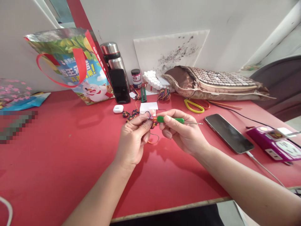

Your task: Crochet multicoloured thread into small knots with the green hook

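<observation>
My right hand [182,130] grips a crochet hook by its green handle [173,120], its thin metal shaft pointing left and a second metal end sticking out to the right. Pinched in my left hand [133,138] is a small piece of multicoloured crochet work [154,124], partly hidden by the fingers. Orange-purple loops sit around the hook's shaft between the two hands. A loose strand of yarn [154,142] curls below them. Just behind my left hand, a dark multicoloured crocheted strip [130,115] lies on the red table [89,157].
Behind the hands are a yarn ball [164,94], white paper [149,107], a green cutter [143,94] and a white earbud case [118,109]. A phone [119,86] leans upright near a steel flask [115,61]. Yellow-handled scissors [194,106], another phone [229,133] and a purple power strip [274,142] lie right.
</observation>
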{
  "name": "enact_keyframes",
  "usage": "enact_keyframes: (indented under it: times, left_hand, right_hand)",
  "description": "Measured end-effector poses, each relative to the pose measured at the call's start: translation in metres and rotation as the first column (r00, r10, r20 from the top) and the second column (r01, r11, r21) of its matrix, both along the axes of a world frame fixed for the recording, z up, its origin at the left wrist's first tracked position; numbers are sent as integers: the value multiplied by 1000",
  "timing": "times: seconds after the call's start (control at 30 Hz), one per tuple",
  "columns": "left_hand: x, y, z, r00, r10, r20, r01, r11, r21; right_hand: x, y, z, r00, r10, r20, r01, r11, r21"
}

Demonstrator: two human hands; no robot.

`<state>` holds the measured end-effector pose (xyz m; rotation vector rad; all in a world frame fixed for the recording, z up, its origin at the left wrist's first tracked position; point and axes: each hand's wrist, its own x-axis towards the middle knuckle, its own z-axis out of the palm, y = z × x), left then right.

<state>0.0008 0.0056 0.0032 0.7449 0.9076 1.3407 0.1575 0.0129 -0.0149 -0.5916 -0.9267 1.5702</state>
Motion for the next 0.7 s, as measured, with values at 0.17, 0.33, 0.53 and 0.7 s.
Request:
enact_keyframes:
  times: [0.17,0.33,0.53,0.7]
  left_hand:
    - [0,0,1,999,-27,-17,26,999,-34]
    - [1,0,1,999,-29,-23,29,1000,-11]
    - [1,-4,2,998,-45,38,45,999,-12]
    - [4,-6,4,999,-18,39,19,999,-26]
  right_hand:
    - [0,1,-2,1000,-16,4,16,1000,11]
    - [1,0,-3,999,16,30,-18,997,75]
    - [6,-4,-4,993,13,121,-39,975,220]
    - [1,-5,1,999,-31,22,27,988,151]
